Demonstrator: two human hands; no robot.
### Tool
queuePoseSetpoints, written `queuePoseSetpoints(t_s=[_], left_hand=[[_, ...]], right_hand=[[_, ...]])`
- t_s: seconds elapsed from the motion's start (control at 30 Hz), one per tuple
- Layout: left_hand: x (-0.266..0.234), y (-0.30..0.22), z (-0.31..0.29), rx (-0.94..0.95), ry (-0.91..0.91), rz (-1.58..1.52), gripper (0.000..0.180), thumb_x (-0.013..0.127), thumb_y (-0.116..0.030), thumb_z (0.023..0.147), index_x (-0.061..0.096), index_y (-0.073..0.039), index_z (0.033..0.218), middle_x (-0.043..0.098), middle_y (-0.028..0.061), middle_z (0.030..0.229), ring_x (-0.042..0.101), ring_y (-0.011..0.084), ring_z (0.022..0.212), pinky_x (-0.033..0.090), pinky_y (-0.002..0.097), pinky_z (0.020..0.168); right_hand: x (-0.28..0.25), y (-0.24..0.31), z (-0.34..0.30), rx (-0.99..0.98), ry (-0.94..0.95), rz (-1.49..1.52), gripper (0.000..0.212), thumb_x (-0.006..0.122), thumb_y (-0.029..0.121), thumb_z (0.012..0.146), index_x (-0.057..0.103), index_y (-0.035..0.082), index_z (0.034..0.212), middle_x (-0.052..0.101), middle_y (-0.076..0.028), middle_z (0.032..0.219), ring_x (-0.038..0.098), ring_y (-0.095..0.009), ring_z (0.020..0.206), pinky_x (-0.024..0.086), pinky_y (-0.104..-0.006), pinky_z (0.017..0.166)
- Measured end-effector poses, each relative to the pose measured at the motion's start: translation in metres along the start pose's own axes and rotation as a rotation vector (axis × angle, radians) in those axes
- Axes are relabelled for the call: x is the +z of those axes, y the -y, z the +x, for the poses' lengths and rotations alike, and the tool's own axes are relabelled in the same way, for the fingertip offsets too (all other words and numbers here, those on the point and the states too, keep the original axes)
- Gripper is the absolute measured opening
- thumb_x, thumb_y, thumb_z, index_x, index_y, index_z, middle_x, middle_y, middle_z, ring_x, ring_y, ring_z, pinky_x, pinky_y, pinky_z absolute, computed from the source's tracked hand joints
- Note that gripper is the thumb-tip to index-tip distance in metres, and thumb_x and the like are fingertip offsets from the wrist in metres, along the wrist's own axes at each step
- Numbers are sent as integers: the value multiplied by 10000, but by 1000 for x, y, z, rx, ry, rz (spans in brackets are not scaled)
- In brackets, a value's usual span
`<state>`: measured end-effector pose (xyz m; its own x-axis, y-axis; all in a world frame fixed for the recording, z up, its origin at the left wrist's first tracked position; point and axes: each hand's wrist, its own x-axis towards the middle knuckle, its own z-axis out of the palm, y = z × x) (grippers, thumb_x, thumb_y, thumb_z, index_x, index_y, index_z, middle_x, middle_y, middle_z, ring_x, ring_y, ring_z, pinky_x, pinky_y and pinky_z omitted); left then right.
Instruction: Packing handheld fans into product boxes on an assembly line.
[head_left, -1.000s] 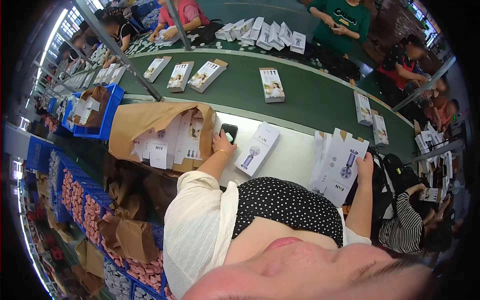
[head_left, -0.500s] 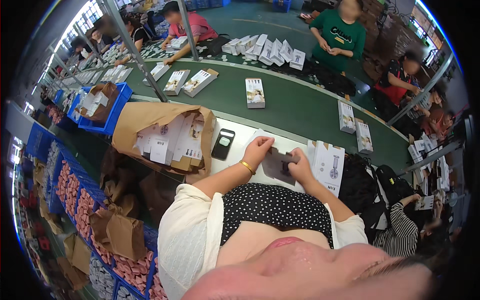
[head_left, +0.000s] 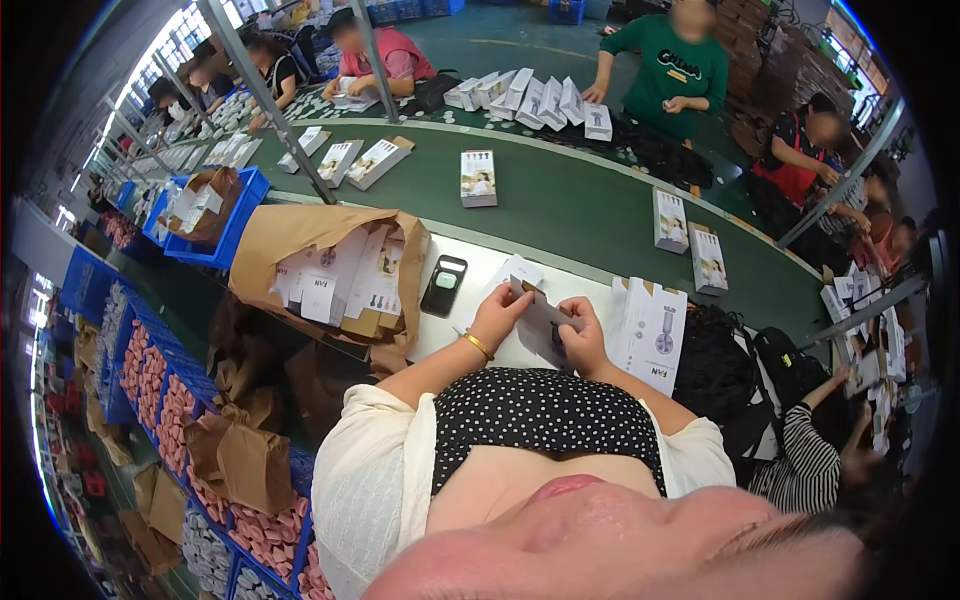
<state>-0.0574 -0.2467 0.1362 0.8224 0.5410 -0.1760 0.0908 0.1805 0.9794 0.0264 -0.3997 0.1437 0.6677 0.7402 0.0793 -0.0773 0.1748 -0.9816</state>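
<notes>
Just in front of my chest, a grey-white carton point(head_left: 541, 325) is held tilted between both hands. My left hand point(head_left: 497, 313), with a gold bangle at the wrist, pinches its left end near a brown inner flap. My right hand point(head_left: 584, 338) grips its right end, the thumb pressed on the face. Behind the fingers a white paper piece point(head_left: 522, 268) lies on the white tabletop point(head_left: 480, 258). A pile of flat printed cartons point(head_left: 645, 335) rests beside my right hand. The far side of the held carton is hidden.
Left of my hands are a dark phone point(head_left: 444, 285) and an open brown paper bag point(head_left: 330, 225) full of flat cartons. Beyond runs a green conveyor belt point(head_left: 560, 190) carrying printed boxes point(head_left: 479, 179). Black bags point(head_left: 715, 365) lie at right; co-workers sit across the belt.
The carton has been tipped up, and both hands have shifted slightly left with it. Boxes on the belt have moved left. The person in green now reaches to the row of boxes.
</notes>
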Motion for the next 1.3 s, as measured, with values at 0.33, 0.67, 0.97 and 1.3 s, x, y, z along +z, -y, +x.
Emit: queuePoseSetpoints(t_s=[0.33, 0.67, 0.97, 1.3], left_hand=[[16, 2, 24, 113, 113, 60, 487, 575, -153, 851, 403, -78, 1300, 565, 39, 987, 517, 96, 903, 415, 226, 824], [18, 19, 58, 8, 71, 278, 430, 582, -256, 841, 490, -5, 1178, 603, 59, 935, 550, 105, 828, 437, 234, 757], [25, 28, 77, 97, 26, 199, 411, 594, -307, 827, 542, -6, 1103, 618, 72, 935, 562, 131, 855, 441, 244, 766], [28, 13, 90, 7, 80, 189, 375, 614, -274, 818, 560, -22, 1091, 619, 43, 878, 545, 98, 749, 443, 229, 673]], right_hand=[[-24, 7, 12, -201, -7, 125, 442, 412, 105, 752, 345, 23, 1182, 435, -120, 1088, 433, -218, 1069, 309, -382, 993], [-38, -17, 34, -75, -58, 162, 538, 426, 178, 735, 321, 28, 1241, 427, -113, 1108, 420, -215, 1068, 293, -359, 982], [-52, -33, 55, -99, -100, 154, 552, 422, 162, 719, 311, 30, 1244, 426, -121, 1104, 420, -224, 1064, 297, -369, 984], [-39, -21, 48, -68, -49, 192, 496, 433, 103, 744, 326, 22, 1222, 414, -117, 1142, 391, -206, 1117, 259, -333, 1004]])
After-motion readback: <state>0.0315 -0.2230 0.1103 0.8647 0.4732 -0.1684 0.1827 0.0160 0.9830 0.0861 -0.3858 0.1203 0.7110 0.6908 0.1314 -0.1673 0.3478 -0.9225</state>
